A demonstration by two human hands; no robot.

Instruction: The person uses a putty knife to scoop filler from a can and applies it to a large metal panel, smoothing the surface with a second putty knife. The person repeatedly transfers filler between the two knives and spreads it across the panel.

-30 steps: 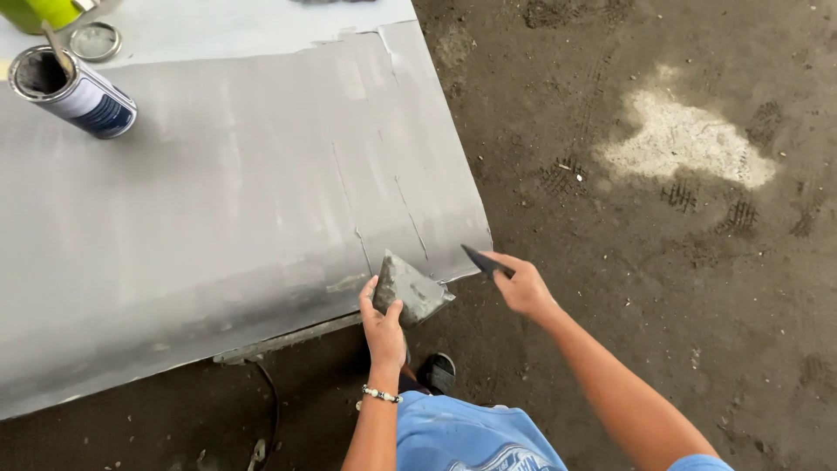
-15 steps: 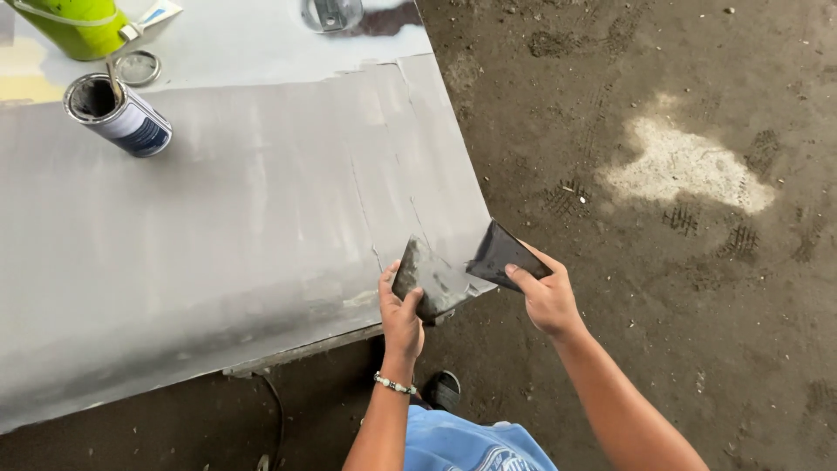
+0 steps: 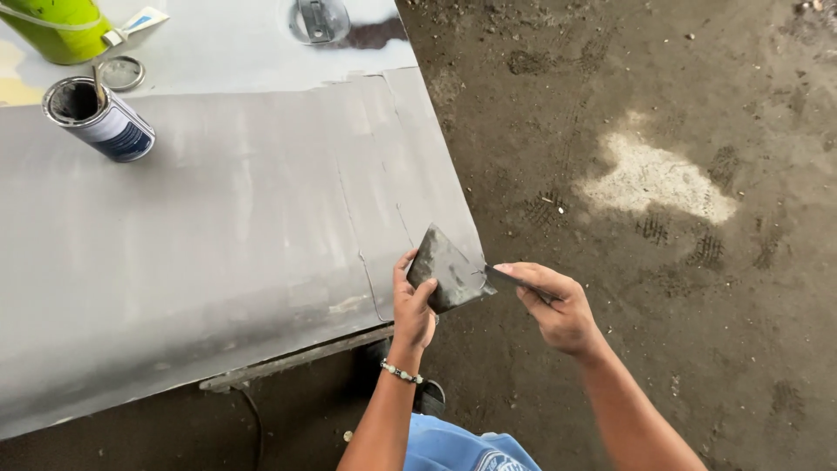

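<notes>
1. Head view, hands: the left hand point(image 3: 412, 307) is clenched on a flat dark spreader plate point(image 3: 447, 268) smeared with grey putty, thumb on its face and fingers behind it. The plate is held tilted just over the near right corner of the grey panel point(image 3: 218, 244).
2. The right hand point(image 3: 558, 310) grasps a thin dark scraper blade point(image 3: 510, 279), pinched between thumb and fingers. The blade's tip touches the right edge of the plate.
3. Change from half a second ago: then the scraper showed its broad face, turned up and set just beside the plate. Now it is seen nearly edge-on, laid low against the plate's edge.
4. Change from a second ago: the two hands were apart then, the scraper held clear to the right of the plate. Since then they have closed together.
5. The left hand has kept its hold on the plate throughout. A beaded bracelet point(image 3: 401, 373) sits on that wrist.
6. Surroundings: an open tin can point(image 3: 100, 119) with a stick in it stands at the far left of the panel, its round lid point(image 3: 122, 73) just behind it.
7. A green container point(image 3: 57, 26) sits at the top left corner. Dark dirt ground point(image 3: 663, 349) with a pale patch point(image 3: 654, 179) lies to the right.
</notes>
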